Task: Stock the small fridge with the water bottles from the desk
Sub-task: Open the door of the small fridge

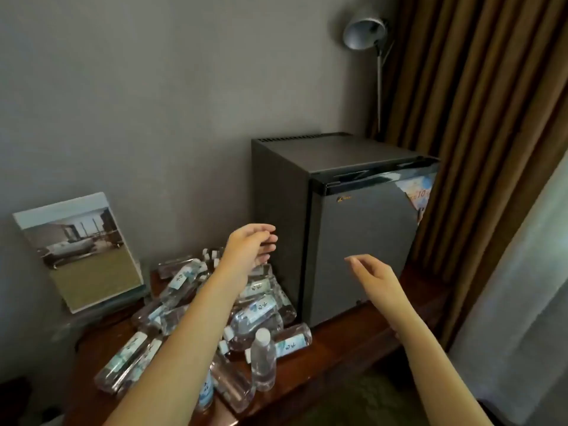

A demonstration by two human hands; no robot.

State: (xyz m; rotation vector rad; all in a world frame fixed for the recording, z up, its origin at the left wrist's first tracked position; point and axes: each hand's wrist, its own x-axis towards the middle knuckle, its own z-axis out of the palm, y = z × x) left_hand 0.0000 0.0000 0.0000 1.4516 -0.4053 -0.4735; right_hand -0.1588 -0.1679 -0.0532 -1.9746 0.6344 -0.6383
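Small fridge [353, 241] stands on the right part of the wooden desk [353, 339], door closed, back to the grey wall. The water bottles [255, 315] are all on the desk, just left of the fridge: a loose pile, most lying on their sides and overlapping, the nearest ones touching the fridge's left side. One upright bottle [263, 355] stands at the front edge of the pile. Left hand [250, 244] hovers above the back of the pile, fingers loosely curled, nothing gripped; whether the lower fingertips brush a bottle beneath them is unclear from this angle. Right hand [372, 275] is raised in front of the fridge door, fingers relaxed and slightly bent, holding nothing. A framed picture [76, 250] leans against the wall at the desk's left end. Lamp [365, 32] and brown curtain [476, 118] behind the fridge.
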